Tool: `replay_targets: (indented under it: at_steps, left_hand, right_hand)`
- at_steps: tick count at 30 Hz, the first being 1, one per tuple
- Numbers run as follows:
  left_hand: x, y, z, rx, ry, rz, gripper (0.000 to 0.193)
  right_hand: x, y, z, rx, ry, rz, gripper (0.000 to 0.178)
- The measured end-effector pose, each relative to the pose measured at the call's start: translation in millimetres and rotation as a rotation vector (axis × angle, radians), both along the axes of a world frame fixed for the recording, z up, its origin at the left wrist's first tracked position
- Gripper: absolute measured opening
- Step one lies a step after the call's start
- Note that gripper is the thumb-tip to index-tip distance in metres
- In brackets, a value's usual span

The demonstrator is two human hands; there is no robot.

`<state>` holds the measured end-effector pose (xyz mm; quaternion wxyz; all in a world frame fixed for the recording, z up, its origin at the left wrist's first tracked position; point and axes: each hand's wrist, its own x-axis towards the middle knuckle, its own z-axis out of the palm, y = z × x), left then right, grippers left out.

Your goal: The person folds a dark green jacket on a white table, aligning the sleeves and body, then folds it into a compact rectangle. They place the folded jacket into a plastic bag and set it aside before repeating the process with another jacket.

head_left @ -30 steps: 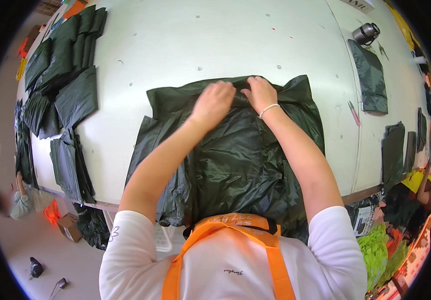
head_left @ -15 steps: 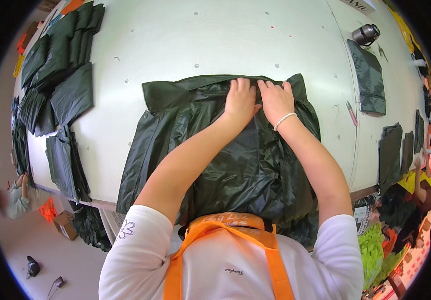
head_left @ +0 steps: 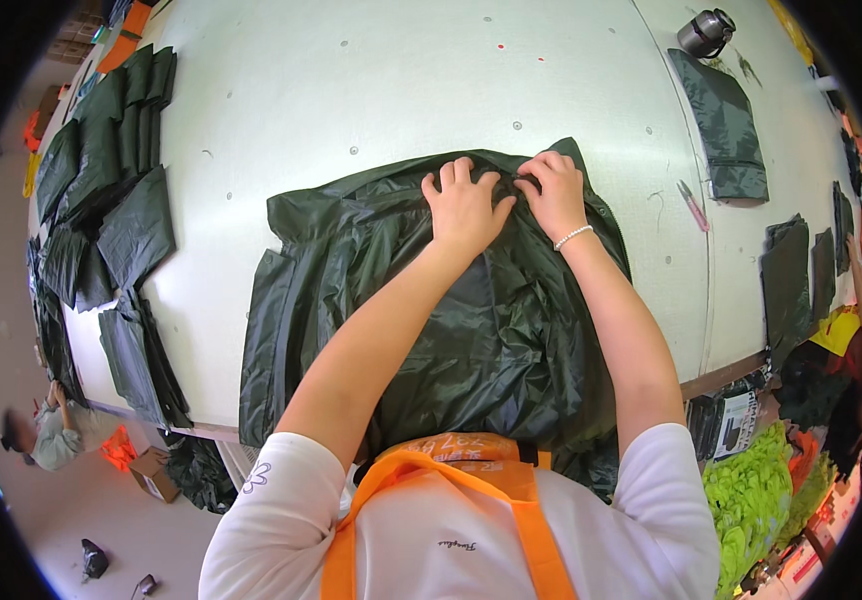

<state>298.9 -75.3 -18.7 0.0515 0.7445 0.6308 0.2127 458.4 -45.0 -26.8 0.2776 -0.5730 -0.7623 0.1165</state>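
Observation:
A dark green, shiny garment [head_left: 451, 320] lies spread and creased on the pale table in front of me, its near end against my body. Its far edge forms a folded-over band that slants up to the right. On this band rests my left hand [head_left: 465, 208], fingers spread and thumb held apart. Close to its right, my right hand [head_left: 557, 196], with a beaded bracelet at the wrist, has bent fingers and thumb pinching the band. The fabric under the right fingertips is partly hidden.
Folded dark green pieces [head_left: 96, 190] are heaped on the table [head_left: 291, 90] at the left. Toward the right lie small pink-handled snips [head_left: 693, 206], a folded dark patterned piece [head_left: 726, 135] and a metal flask [head_left: 706, 33]. A co-worker [head_left: 51, 430] is at the far left.
My left hand has spread its fingers and come away from the right hand. The right fingers have curled into a pinch. The band's right end has risen, and the view has turned slightly.

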Motion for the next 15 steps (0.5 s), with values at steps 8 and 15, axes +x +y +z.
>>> replay_targets:
  at_steps: [8, 15]
  left_hand:
    - [10, 26, 4, -0.253, -0.261, 0.276, 0.020]
    - [7, 41, 10, -0.461, -0.282, 0.343, 0.022]
  right_hand:
    - [-2, 4, 1, -0.058, 0.128, -0.037, 0.011]
    - [-4, 4, 4, -0.066, 0.181, -0.040, 0.012]
